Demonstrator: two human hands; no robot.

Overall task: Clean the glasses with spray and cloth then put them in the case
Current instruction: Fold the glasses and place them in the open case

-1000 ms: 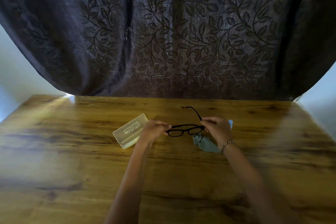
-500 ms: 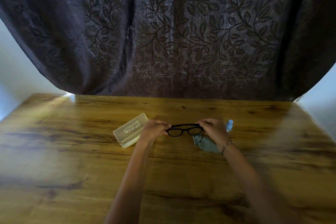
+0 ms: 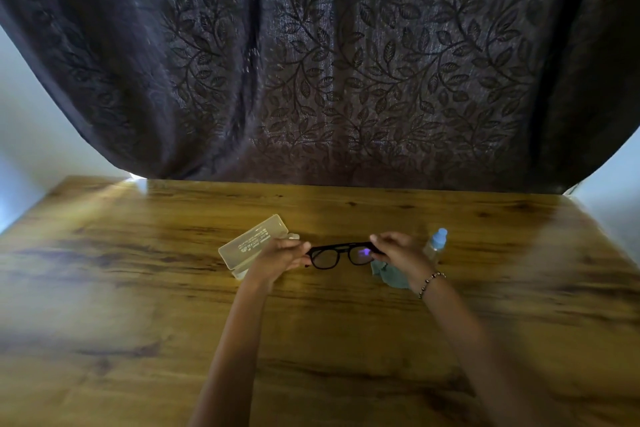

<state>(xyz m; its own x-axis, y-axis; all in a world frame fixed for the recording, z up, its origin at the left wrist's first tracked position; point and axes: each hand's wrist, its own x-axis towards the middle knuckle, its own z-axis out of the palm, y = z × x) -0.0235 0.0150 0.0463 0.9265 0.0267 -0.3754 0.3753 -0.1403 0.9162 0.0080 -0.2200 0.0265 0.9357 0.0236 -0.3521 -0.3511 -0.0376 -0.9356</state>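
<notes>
Black-framed glasses [image 3: 341,254] are held a little above the wooden table [image 3: 138,288], lenses facing me, both temples folded in. My left hand [image 3: 280,257] pinches the left end of the frame and my right hand [image 3: 398,253] pinches the right end. A pale translucent case [image 3: 254,243] lies shut on the table just left of my left hand. A crumpled light-blue cloth [image 3: 389,276] lies under my right hand, partly hidden by it. A small clear spray bottle [image 3: 436,245] with a blue cap stands just right of my right hand.
A dark leaf-patterned curtain [image 3: 329,62] hangs along the table's far edge. White walls show at both sides. A beaded bracelet [image 3: 431,282] is on my right wrist.
The right temple, which stuck out toward the curtain, has been folded in. The glasses have tipped so the lenses face me. The spray bottle now shows beside my right hand.
</notes>
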